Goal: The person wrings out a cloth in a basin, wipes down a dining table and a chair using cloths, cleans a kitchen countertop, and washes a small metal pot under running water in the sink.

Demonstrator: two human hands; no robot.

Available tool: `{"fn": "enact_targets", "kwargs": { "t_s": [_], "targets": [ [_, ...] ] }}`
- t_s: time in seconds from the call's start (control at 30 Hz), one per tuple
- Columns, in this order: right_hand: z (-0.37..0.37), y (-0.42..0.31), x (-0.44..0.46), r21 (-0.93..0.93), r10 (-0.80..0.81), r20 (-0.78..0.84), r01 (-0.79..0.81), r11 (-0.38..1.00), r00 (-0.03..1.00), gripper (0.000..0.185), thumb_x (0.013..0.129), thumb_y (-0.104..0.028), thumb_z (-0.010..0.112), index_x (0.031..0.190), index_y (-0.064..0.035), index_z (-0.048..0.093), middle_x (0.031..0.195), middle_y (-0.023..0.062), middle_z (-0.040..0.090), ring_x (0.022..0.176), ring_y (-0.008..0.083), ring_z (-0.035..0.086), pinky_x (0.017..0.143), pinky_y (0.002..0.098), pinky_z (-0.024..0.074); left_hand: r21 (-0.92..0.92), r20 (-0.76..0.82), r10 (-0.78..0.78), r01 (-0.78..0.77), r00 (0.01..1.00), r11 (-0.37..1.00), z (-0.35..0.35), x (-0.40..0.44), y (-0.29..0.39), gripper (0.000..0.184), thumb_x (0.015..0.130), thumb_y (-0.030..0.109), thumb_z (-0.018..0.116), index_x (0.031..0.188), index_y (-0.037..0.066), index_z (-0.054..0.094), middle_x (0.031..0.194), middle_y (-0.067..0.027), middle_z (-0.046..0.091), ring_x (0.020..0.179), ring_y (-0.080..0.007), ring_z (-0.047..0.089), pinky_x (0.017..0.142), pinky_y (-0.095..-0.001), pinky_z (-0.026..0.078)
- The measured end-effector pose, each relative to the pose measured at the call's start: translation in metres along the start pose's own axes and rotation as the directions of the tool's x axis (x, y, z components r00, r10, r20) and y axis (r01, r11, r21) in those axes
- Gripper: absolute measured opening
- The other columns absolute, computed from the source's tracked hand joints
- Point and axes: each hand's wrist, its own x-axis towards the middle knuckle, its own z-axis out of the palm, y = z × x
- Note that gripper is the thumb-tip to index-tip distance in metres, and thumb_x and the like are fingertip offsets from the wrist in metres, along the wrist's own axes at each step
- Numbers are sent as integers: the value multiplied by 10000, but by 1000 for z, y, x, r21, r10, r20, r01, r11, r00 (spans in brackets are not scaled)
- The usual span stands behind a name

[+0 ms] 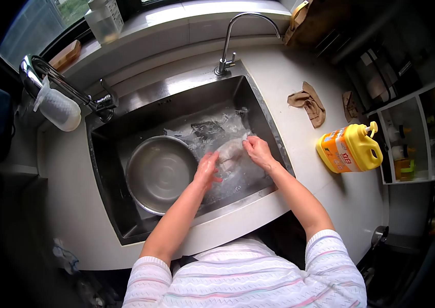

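Observation:
Over the right part of the sink [112,192], my right hand [258,153] pinches the edge of a clear plastic bag [233,174]. Something pale [232,153] shows at the bag between my hands; its kind cannot be made out. My left hand [208,168] is at the bag's left side, fingers slightly apart, and whether it touches the bag is unclear. Left of that hand, a round metal basin [163,174] sits in the sink. Shiny crumpled clear plastic [212,128] lies behind the hands.
A yellow detergent jug [348,149] with a pump stands on the right counter. Brown cloths [310,105] lie behind it. A thin curved faucet [226,43] rises behind the sink, and a larger faucet [105,101] stands at its left back corner. A white mesh holder [59,109] hangs there.

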Motion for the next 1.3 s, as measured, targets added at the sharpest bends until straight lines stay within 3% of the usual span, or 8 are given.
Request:
{"fn": "enact_targets", "kwargs": {
  "t_s": [0.1, 0.2, 0.33, 0.53, 0.6, 0.97, 1.17, 1.3],
  "targets": [
    [-13, -56, -37, 176, -185, 114, 163, 971, 976, 208, 844, -177, 545, 770, 13, 589, 895, 177, 608, 789, 356, 590, 697, 396, 476, -377, 352, -297, 425, 888, 823, 10, -9, -1, 626, 907, 449, 442, 1334, 6, 327, 1263, -185, 463, 1071, -366, 515, 773, -566, 473],
    [-26, -92, -65, 222, -335, 353, 270, 937, 873, 157, 843, -131, 559, 777, 3, 606, 828, 131, 620, 711, 315, 582, 655, 363, 470, -666, 441, -46, 361, 896, 653, 20, 28, -28, 590, 928, 443, 417, 1275, -32, 374, 1209, -218, 493, 1060, -376, 526, 814, -542, 477],
    [-57, -102, -66, 359, -331, 468, 167, 919, 819, 153, 869, -151, 596, 882, -4, 637, 794, 87, 629, 734, 160, 584, 675, 288, 461, -498, 572, -47, 391, 819, 774, 7, 48, -40, 492, 945, 409, 397, 1163, -24, 479, 1083, -186, 567, 957, -312, 590, 842, -516, 474],
    [-7, -33, -2, 815, 115, 424, -434, 385, 898, 292, 893, -267, 565, 1071, -44, 625, 937, 103, 637, 865, 188, 610, 779, 330, 499, -474, 628, 111, 265, 771, 839, 18, -27, 10, 539, 772, 476, 634, 1170, 135, 507, 1046, -72, 584, 1003, -241, 551, 687, -523, 524],
    [8, -44, -7, 826, 19, 519, -495, -268, 855, 311, 886, -287, 573, 1107, -68, 592, 965, 135, 629, 878, 252, 613, 807, 390, 502, -503, 621, 155, 239, 769, 831, 20, -35, 17, 522, 780, 396, 635, 1199, 127, 480, 1051, -83, 578, 998, -255, 557, 677, -519, 532],
    [-9, -74, 12, 879, 15, 443, -437, 188, 896, 94, 873, -154, 605, 903, -66, 589, 635, -27, 479, 564, 71, 450, 501, 208, 394, -435, 695, 184, 204, 695, 877, 25, -26, 11, 296, 781, 208, 666, 996, 65, 520, 823, -108, 593, 644, -184, 569, 436, -254, 396],
    [47, -42, 23, 787, 277, 249, -360, 501, 928, 102, 868, -165, 597, 886, -65, 591, 655, -34, 503, 533, 57, 433, 468, 207, 357, -4, 348, 150, -158, 925, 987, 34, -9, -9, 151, 662, 125, 667, 769, 65, 578, 669, -35, 580, 572, -173, 552, 453, -293, 388],
    [72, -34, 21, 767, 517, 119, -409, 495, 848, 125, 857, -161, 601, 883, -40, 582, 623, -11, 505, 489, 81, 438, 452, 232, 374, 625, 163, 462, -453, 872, 635, 38, 22, -30, 136, 648, 98, 648, 742, 44, 567, 584, -24, 539, 563, -213, 565, 514, -356, 444]
  ]
}}
